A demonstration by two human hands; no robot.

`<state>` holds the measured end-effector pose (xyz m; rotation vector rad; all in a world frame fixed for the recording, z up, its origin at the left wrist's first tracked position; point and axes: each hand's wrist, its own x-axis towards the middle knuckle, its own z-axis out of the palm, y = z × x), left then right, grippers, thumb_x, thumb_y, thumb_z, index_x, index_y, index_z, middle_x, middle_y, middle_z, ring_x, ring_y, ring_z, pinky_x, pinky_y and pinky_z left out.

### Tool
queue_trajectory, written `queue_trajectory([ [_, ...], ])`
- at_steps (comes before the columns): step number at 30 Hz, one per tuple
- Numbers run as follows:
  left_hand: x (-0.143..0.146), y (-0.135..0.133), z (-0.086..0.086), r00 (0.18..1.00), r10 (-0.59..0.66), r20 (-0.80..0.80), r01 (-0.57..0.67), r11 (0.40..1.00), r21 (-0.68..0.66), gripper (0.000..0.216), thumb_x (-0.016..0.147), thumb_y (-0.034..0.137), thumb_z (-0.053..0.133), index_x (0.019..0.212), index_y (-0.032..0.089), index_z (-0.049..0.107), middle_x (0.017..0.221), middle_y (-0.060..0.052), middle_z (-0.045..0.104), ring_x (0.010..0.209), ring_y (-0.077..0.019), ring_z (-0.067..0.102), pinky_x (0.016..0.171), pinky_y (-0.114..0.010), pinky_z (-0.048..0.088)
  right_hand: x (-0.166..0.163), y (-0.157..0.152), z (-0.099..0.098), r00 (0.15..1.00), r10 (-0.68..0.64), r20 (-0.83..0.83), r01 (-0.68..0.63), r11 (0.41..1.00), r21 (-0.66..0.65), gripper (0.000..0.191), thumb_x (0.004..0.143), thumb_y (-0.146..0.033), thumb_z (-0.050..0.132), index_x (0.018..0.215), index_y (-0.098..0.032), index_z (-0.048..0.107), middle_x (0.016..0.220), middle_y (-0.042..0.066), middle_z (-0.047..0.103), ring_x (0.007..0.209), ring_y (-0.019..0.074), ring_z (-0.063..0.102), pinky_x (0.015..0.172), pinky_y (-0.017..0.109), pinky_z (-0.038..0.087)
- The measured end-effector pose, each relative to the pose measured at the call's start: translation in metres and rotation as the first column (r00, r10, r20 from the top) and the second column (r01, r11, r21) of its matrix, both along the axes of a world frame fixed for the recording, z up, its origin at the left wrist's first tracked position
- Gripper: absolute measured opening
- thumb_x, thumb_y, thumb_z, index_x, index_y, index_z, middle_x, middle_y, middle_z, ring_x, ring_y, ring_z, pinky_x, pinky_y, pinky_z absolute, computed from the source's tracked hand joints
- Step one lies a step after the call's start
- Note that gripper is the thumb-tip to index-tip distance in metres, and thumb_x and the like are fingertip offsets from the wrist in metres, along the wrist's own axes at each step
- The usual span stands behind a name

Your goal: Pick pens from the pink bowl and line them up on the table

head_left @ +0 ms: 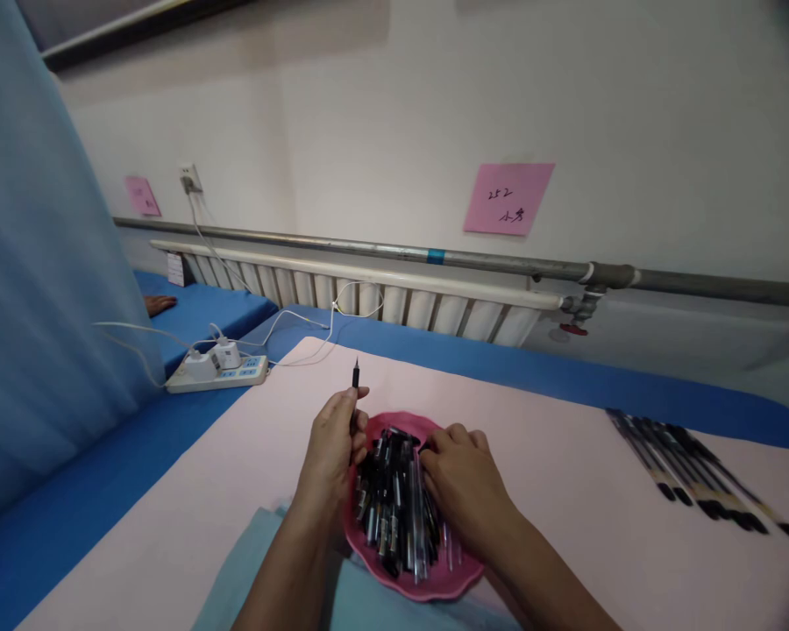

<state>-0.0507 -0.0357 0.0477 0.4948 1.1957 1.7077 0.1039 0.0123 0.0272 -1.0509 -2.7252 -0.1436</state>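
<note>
Blue cloth (32,289) hangs smooth at nine o'clock, and past it another person's hand (159,304) rests on a blue padded top (72,499). At ten o'clock from my hands lies a white plastic power strip (216,372), with thin cables looping off it. My left hand (332,447) is closed around a slim black pen (354,377), held upright with its pointed tip toward twelve o'clock, just left of the dish's rim. The pink dish (457,578), glossy and scallop-edged, sits on a pale pink sheet (565,491) and holds a heap of pens (394,504) with black and clear barrels lying mostly lengthwise. My right hand (464,482) lies on the heap's three o'clock side, fingers curled down among the barrels. I cannot tell whether they grip one. Farther toward three o'clock, well apart, a row of pens (697,473) lies side by side. A ribbed white radiator (368,302) runs along at twelve o'clock.
</note>
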Motion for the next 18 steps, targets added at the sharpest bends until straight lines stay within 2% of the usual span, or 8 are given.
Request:
queue_trajectory([
  [4, 0.002, 0.000, 0.000, 0.998, -0.032, -0.050, 0.030, 0.999, -0.036, 0.033, 0.075, 0.045, 0.055, 0.093, 0.017, 0.058, 0.052, 0.008, 0.043, 0.035, -0.0013, 0.025, 0.034, -0.015, 0.015, -0.001, 0.000, -0.002, 0.997, -0.008, -0.077, 0.007, 1.000, -0.014, 0.018, 0.078, -0.015, 0.057, 0.063, -0.021, 0.064, 0.077, 0.010, 0.065, 0.077, 0.0264, 0.051, 0.068, 0.040, 0.032],
  [6, 0.004, -0.001, 0.000, 0.991, -0.101, -0.083, 0.096, 0.993, -0.066, 0.032, 0.075, 0.045, 0.055, 0.092, 0.018, 0.058, 0.052, 0.008, 0.043, 0.035, -0.0013, 0.024, 0.035, -0.016, 0.014, 0.001, 0.000, -0.002, 0.977, -0.031, -0.209, 0.017, 0.998, -0.066, 0.019, 0.081, -0.014, 0.051, 0.066, -0.020, 0.062, 0.081, 0.010, 0.065, 0.079, 0.0260, 0.053, 0.073, 0.042, 0.034],
  [9, 0.008, -0.003, -0.001, 0.959, -0.264, -0.105, 0.254, 0.962, -0.099, 0.031, 0.076, 0.046, 0.054, 0.086, 0.018, 0.057, 0.051, 0.008, 0.042, 0.034, -0.0010, 0.022, 0.035, -0.017, 0.010, 0.009, 0.000, 0.002, 0.821, -0.164, -0.546, -0.018, 0.950, -0.312, 0.019, 0.086, -0.022, 0.043, 0.076, -0.020, 0.058, 0.081, 0.007, 0.065, 0.076, 0.0217, 0.056, 0.074, 0.039, 0.041],
  [10, 0.010, -0.004, -0.001, 0.941, -0.318, -0.113, 0.307, 0.946, -0.110, 0.030, 0.076, 0.047, 0.054, 0.084, 0.018, 0.057, 0.051, 0.008, 0.042, 0.034, -0.0009, 0.021, 0.035, -0.017, 0.009, 0.012, 0.000, 0.004, 0.727, -0.250, -0.639, -0.075, 0.896, -0.437, 0.018, 0.087, -0.026, 0.043, 0.077, -0.020, 0.057, 0.078, 0.005, 0.065, 0.072, 0.0199, 0.058, 0.071, 0.037, 0.043],
  [12, 0.013, -0.006, -0.001, 0.908, -0.398, -0.134, 0.383, 0.915, -0.127, 0.031, 0.077, 0.048, 0.053, 0.081, 0.017, 0.056, 0.051, 0.008, 0.042, 0.035, -0.0008, 0.019, 0.036, -0.018, 0.008, 0.017, 0.000, 0.008, 0.536, -0.448, -0.716, -0.260, 0.719, -0.645, 0.017, 0.083, -0.035, 0.049, 0.075, -0.021, 0.054, 0.069, 0.001, 0.065, 0.062, 0.0177, 0.059, 0.059, 0.031, 0.047],
  [14, 0.017, -0.008, 0.000, 0.877, -0.458, -0.145, 0.436, 0.885, -0.160, 0.032, 0.078, 0.048, 0.052, 0.083, 0.017, 0.056, 0.051, 0.008, 0.042, 0.035, -0.0010, 0.017, 0.035, -0.019, 0.006, 0.020, 0.002, 0.012, 0.401, -0.595, -0.697, -0.426, 0.552, -0.717, 0.019, 0.076, -0.038, 0.058, 0.070, -0.021, 0.053, 0.062, -0.001, 0.064, 0.054, 0.0163, 0.059, 0.051, 0.028, 0.047],
  [16, 0.019, -0.010, 0.002, 0.843, -0.517, -0.147, 0.488, 0.851, -0.194, 0.031, 0.078, 0.048, 0.052, 0.084, 0.017, 0.055, 0.049, 0.009, 0.041, 0.034, -0.0013, 0.016, 0.035, -0.020, 0.005, 0.021, 0.003, 0.014, 0.310, -0.666, -0.678, -0.525, 0.475, -0.707, 0.020, 0.070, -0.035, 0.067, 0.068, -0.019, 0.056, 0.056, -0.003, 0.062, 0.048, 0.0137, 0.056, 0.047, 0.025, 0.044],
  [18, 0.020, -0.011, 0.004, 0.807, -0.567, -0.163, 0.531, 0.819, -0.218, 0.030, 0.078, 0.048, 0.053, 0.080, 0.017, 0.054, 0.048, 0.009, 0.039, 0.033, -0.0016, 0.016, 0.035, -0.020, 0.005, 0.022, 0.005, 0.015, 0.239, -0.701, -0.672, -0.569, 0.459, -0.682, 0.020, 0.065, -0.033, 0.073, 0.068, -0.017, 0.060, 0.052, -0.004, 0.061, 0.045, 0.0110, 0.053, 0.048, 0.023, 0.042],
])
